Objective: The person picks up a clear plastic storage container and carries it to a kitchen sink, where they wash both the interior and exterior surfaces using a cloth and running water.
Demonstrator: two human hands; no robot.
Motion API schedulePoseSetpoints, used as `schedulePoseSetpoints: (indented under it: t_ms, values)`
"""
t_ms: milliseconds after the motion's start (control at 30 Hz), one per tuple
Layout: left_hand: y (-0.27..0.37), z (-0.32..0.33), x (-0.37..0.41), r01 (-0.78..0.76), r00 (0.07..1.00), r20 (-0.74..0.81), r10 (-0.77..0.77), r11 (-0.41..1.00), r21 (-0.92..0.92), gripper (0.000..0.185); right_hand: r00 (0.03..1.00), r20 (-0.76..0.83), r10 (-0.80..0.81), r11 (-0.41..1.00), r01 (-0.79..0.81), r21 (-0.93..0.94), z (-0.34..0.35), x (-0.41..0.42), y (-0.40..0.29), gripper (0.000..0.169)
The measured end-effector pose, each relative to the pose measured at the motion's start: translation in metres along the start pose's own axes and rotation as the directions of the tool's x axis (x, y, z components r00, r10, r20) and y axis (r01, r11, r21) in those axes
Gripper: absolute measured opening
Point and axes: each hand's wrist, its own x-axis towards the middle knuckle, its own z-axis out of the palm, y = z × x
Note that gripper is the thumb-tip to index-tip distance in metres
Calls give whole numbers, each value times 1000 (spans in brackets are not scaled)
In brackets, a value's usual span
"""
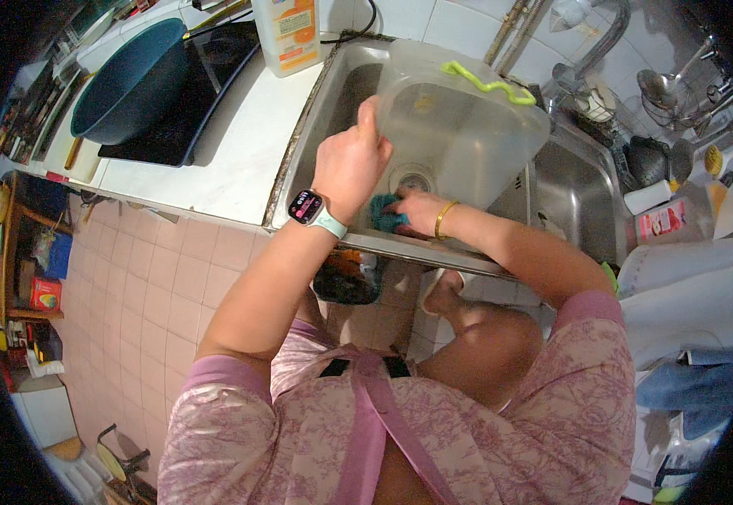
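A translucent plastic storage box (467,158) stands tilted in the left basin of a stainless-steel double sink (347,72). A lime-green handle (486,86) crosses its far side. My left hand (352,158) is closed on the box's left edge, thumb pointing up. My right hand (418,211) grips a teal scrubbing cloth (384,213) low by the basin's front edge. Whether the cloth touches the box wall or the basin is hard to tell. The basin's drain (414,178) shows through the clear plastic.
Left of the sink, a dark blue wok (130,82) sits on a black induction cooktop (215,69). A plastic bottle (287,38) stands at the counter's back. The faucet (600,47) rises behind the right basin (578,183). Utensils (663,95) crowd the right side. A dark bin (347,278) is below.
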Motion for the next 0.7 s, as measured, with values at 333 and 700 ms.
schedulePoseSetpoints:
  t_ms: [333,700]
  values:
    - [17,-13,56,42,990,132,-46,999,28,44,991,10,134,890,-116,-441,-34,-57,33,30]
    - [54,-25,136,-246,959,181,218,957,153,21,974,-212,81,975,-33,220,-42,-25,-8,40]
